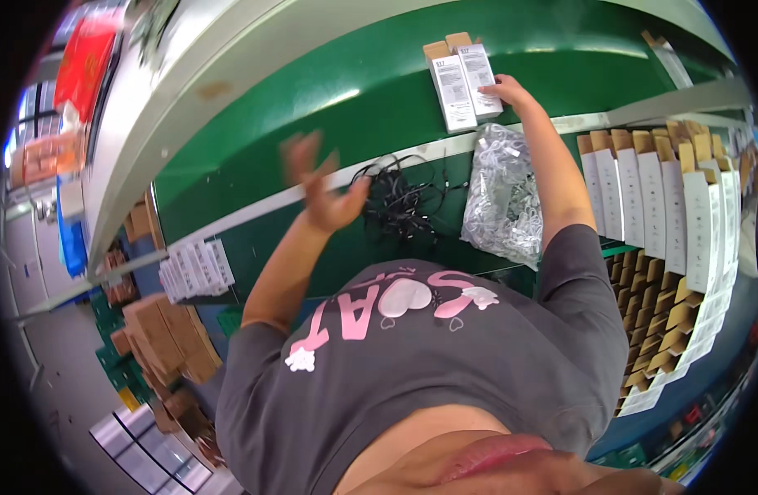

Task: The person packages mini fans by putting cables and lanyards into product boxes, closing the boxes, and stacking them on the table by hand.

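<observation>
Two slim white boxes with open brown flaps lie side by side on the green work surface [370, 91] at the far side. My right hand [504, 89] grips the edge of the right-hand box [480, 78], its fingers over the side. The left-hand box [453, 92] lies against it. My left hand [321, 186] is raised to the left of a tangle of black cables [399, 198]. Its fingers are smeared by motion but spread apart, with nothing seen in them. A clear plastic bag [502, 198] of small white items sits between the cables and my right forearm.
Rows of white boxes with open brown flaps [655, 198] stand at the right. More open boxes [651, 313] fill the space below them. A stack of flat white boxes [195, 271] lies at the left, near brown cartons [168, 334]. A pale rail [255, 208] crosses the work surface.
</observation>
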Motion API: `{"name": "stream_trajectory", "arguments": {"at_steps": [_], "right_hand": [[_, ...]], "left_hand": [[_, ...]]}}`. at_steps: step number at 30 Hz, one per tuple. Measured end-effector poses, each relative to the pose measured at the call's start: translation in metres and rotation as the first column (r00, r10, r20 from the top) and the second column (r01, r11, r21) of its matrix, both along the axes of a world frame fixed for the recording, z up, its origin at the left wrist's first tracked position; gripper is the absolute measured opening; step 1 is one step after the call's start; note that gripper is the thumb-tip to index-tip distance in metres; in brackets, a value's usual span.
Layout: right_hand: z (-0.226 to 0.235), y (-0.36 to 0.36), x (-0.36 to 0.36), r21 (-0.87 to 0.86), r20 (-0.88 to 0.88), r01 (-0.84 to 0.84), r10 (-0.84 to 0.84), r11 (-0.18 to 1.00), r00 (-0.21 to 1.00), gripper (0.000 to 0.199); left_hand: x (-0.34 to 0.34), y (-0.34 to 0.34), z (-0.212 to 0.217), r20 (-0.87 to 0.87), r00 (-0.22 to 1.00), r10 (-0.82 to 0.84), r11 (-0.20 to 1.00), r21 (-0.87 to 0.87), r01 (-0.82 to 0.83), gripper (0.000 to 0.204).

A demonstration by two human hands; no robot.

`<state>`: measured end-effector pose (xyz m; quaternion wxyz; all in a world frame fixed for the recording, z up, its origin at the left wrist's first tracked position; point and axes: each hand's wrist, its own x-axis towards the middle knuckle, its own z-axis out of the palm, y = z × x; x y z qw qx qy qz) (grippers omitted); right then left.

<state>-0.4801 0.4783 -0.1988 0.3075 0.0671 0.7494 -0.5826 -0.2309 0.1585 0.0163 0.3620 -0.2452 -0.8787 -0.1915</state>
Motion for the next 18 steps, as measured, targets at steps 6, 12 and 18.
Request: {"name": "stream_trajectory", "arguments": {"at_steps": [6, 12, 18], "right_hand": [[-0.02, -0.109, 0.019, -0.115, -0.03, -0.138, 0.135, 0.984, 0.99, 0.052], [-0.025, -0.206, 0.066, -0.101, 0.032, -0.097, 0.101, 0.99, 0.994, 0.059], [-0.009, -0.217, 0.093, -0.481, 0.296, 0.006, 0.156, 0.877, 0.942, 0.035]], "left_hand": [[-0.094, 0.003, -0.149, 0.889, 0.446, -0.104, 0.544, 0.426, -0.723, 0.075], [-0.115, -0.058, -0.225, 0.869, 0.431, -0.243, 0.298, 0.489, -0.82, 0.045], [-0.081, -0.069, -0.164, 0.889, 0.38, 0.254, 0.593, 0.168, -0.788, 0.06]]}}
